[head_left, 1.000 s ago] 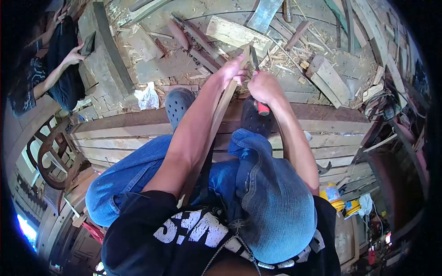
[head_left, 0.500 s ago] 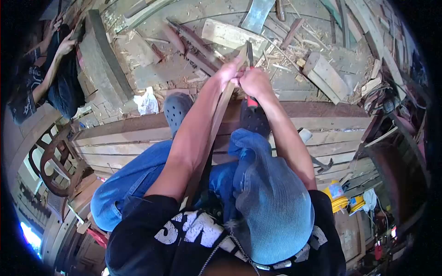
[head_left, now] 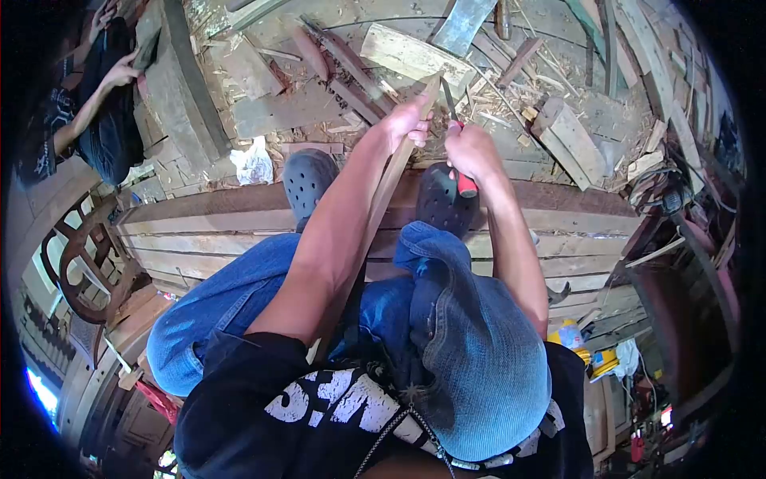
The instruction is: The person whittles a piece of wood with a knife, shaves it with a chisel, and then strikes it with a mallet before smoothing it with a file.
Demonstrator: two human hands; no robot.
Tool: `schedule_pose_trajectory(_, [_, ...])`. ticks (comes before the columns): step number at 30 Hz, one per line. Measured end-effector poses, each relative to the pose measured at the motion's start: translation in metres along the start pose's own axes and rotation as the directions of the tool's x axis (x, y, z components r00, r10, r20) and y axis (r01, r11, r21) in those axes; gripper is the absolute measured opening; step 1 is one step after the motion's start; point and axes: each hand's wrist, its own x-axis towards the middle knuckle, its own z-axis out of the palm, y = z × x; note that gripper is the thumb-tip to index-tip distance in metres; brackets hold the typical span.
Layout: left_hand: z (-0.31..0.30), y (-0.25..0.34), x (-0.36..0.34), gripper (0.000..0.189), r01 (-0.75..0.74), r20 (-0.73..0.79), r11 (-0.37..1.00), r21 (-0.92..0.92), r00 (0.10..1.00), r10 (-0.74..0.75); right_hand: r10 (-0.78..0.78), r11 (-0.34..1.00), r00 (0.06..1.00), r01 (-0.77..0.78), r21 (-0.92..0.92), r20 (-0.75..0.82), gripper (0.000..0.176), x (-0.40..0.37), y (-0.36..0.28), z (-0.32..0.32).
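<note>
A long, narrow wooden strip (head_left: 386, 185) runs from my lap, between my knees, out past my feet. My left hand (head_left: 408, 124) is closed around it near its far end, fingers wrapped over the edge. In my right hand (head_left: 472, 152) is a red-handled tool (head_left: 467, 187) with a narrow dark blade pointing away from me. I cannot make out whether it is a knife or a file. The blade lies just right of the strip's tip, with a small gap between them. My right fist is apart from my left hand, above my right shoe (head_left: 447, 199).
Wood offcuts (head_left: 568, 144) and shavings litter the floor ahead. A pale board (head_left: 407, 54) and a wide metal blade (head_left: 463, 28) lie beyond the strip. A thick beam (head_left: 179, 88) stands at left, beside another person's hand (head_left: 122, 72). Stacked planks (head_left: 574, 243) run beneath my legs.
My right hand has moved right and slightly toward me with the red-handled tool, parting from my left hand and the strip. My left hand still grips the strip.
</note>
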Motion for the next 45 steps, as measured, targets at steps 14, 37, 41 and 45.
schedule_pose_trajectory(14, [-0.002,-0.003,0.008,0.050,-0.068,-0.022,0.986,0.155,0.997,0.072,0.024,1.000,0.998,-0.025,0.007,0.060,0.035,0.000,-0.022,-0.002])
schedule_pose_trajectory(37, [-0.003,-0.004,0.005,0.044,-0.020,0.054,1.000,0.019,0.998,0.019,-0.091,0.964,0.990,0.114,0.242,-0.104,0.045,-0.005,0.019,0.010])
schedule_pose_trajectory(41, [-0.001,-0.001,0.002,0.047,-0.041,-0.015,0.995,0.089,0.999,0.043,-0.098,0.989,0.994,0.103,0.109,-0.052,0.044,-0.011,0.001,0.005])
schedule_pose_trajectory(45, [0.004,0.000,-0.001,0.044,-0.015,-0.032,0.999,0.050,0.999,0.016,-0.067,0.996,0.996,0.063,0.064,0.055,0.041,-0.010,-0.010,-0.008])
